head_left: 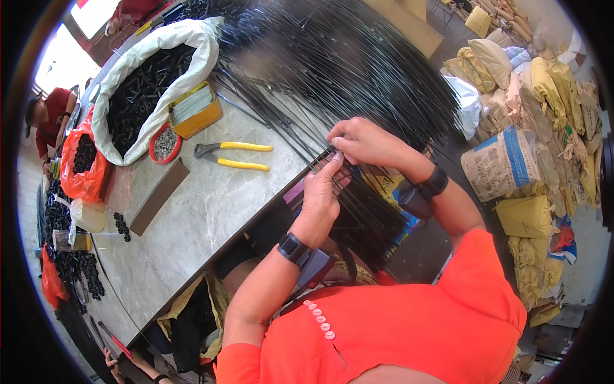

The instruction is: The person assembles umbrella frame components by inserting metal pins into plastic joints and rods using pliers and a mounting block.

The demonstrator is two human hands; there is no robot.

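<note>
A bundle of thin black rods [291, 131] runs over the table edge, and my left hand [322, 195] is closed round it from below. Just to the right, my right hand [364, 144] pinches at the same rods, its fingertips close to my left thumb. Exactly which rod it grips is hidden. The rods' lower ends [368, 214] hang past the edge toward my lap. Beyond my hands, a large heap of similar thin black rods [358, 57] covers the far part of the table. Cutting pliers with yellow handles [240, 147] lie on the tabletop left of my hands.
On the grey table [211, 198] stand a white sack [109, 128] of short black tubes, a yellow box [201, 118], a red dish [165, 144] of small metal pieces and a brown strip [157, 198]. Piled sacks [511, 166] fill the right. Another person [54, 121] is at far left.
</note>
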